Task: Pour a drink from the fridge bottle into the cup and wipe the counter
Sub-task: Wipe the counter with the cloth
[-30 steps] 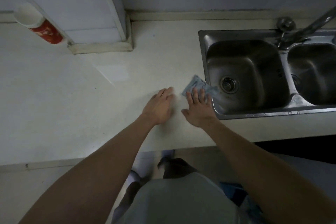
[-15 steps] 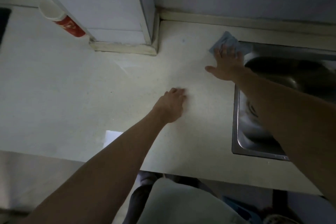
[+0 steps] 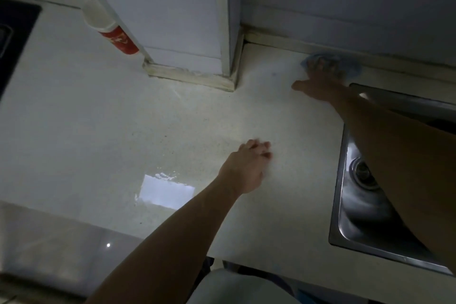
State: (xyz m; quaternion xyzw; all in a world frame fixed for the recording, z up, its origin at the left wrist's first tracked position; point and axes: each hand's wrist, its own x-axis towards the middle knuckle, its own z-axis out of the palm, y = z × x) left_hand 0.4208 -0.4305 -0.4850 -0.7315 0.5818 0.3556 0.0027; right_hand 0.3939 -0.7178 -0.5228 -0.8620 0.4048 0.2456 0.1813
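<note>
While the fingers (image 3: 323, 66) of the right hand (image 3: 318, 82) lie straight and spread on the blue cloth (image 3: 352, 68), pressing it flat rather than pinching it, the step in hand looks to be the wiping. The cloth sits at the far right of the tabletop (image 3: 98, 118), close to the foot of the wall and just beyond the far corner of the sink (image 3: 338, 192). Nearer and further left, the left hand (image 3: 244, 170) rests on the bare tabletop with its fingers loosely curled, holding nothing; they are blurred, so finer detail is lost. To its left, a bright patch (image 3: 166, 190) shows what seem to be beads of liquid along its far edge, so the next move probably calls for sweeping the cloth leftward and nearer across that area while keeping it pressed down. Far left, the red-and-white cup (image 3: 109, 26) stands beside the wall column (image 3: 222, 32). No bottle is in view.
</note>
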